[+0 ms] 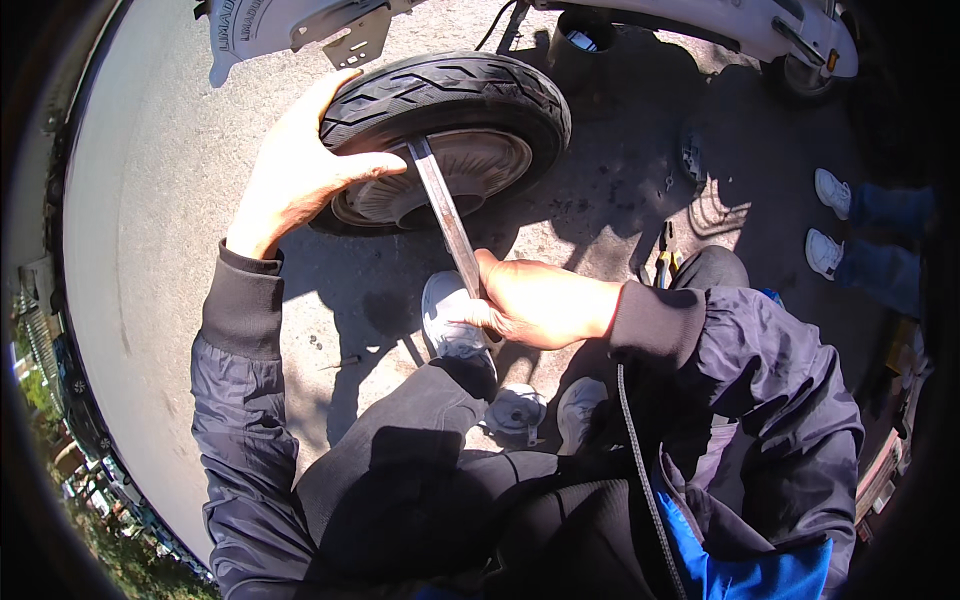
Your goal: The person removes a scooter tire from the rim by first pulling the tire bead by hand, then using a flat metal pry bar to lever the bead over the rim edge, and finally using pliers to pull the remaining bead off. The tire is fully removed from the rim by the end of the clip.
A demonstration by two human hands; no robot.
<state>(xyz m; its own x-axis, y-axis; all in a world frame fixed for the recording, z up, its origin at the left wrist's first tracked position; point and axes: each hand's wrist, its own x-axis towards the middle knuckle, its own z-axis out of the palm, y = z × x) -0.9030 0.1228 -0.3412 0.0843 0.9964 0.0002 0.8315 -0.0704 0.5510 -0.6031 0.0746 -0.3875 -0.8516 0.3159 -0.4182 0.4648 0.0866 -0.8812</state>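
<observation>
A wheel with a black treaded tyre (450, 98) and a grey metal hub (485, 165) stands tilted on the ground in front of me. My left hand (295, 170) grips the tyre's left side, its fingers mostly hidden behind the tread and its thumb stretched across the sidewall. In my right hand (550, 302) is a flat metal tyre lever (447, 208), closed in by the fingers at its near end. The lever's far tip meets the inner edge of the tyre at the rim, close to my left thumb. Whether the tip is hooked under the bead I cannot tell.
Beyond the wheel are a white vehicle panel (265, 38) and a light scooter body (690, 18). Yellow-and-black-handled pliers (664, 262) are near my right knee. A round metal part (516, 412) sits between my shoes. Another person's white shoes (825, 252) are at the right.
</observation>
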